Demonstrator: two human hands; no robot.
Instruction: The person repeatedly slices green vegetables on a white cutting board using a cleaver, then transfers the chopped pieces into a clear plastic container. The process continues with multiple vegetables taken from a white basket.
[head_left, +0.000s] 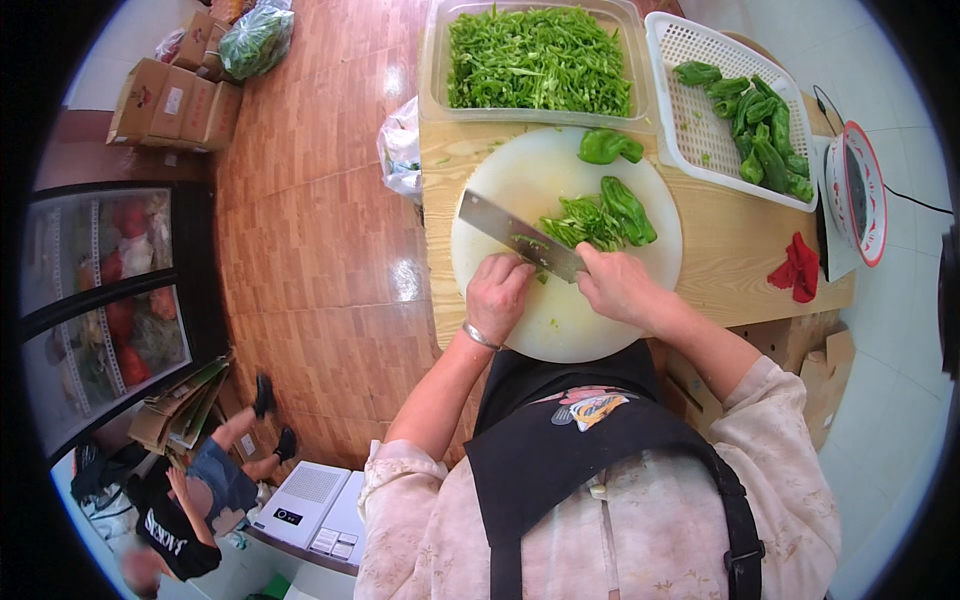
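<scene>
My right hand (609, 279) grips the handle of a cleaver (517, 234), its blade slanting up to the left over a round white cutting board (600, 319). Against the blade's near side rests my left hand (497, 289), fingers curled down on the board; whatever is beneath them is mostly hidden. A pile of shredded green pepper (585, 221) lies just beyond the blade. Beside it is a long green pepper piece (627, 210), and another green pepper (609, 145) sits at the board's far edge.
Behind the board stands a clear plastic tub (536, 114) of shredded green pepper. A white plastic basket (675, 142) holds whole green peppers. To the right are a red cloth (796, 268) and an enamel basin (862, 193). A plastic bag (401, 150) hangs left; a person (187, 502) is at lower left.
</scene>
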